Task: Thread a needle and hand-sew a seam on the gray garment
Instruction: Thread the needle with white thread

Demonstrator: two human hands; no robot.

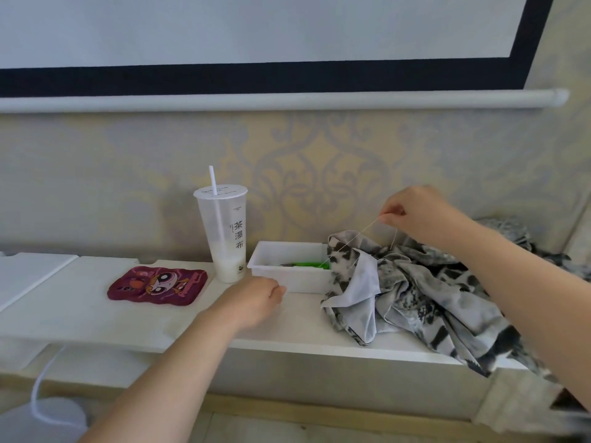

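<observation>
White thread (pixel 351 240) pinched (right hand (pixel 415 212)).

- Setting: a room in a home.
- Cream wallpaper with grey damask scrolls (pixel 319 174) covers the wall.
- White pull-down projection screen with black border (pixel 256 27) hangs above.
- White ledge (pixel 80 318) bears a clear plastic takeaway cup with straw (pixel 224 238) and a maroon cartoon-printed phone case (pixel 158 285).

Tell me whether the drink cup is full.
No, the cup holds only a shallow layer of white liquid at its bottom, and the rest of it looks empty.
</observation>
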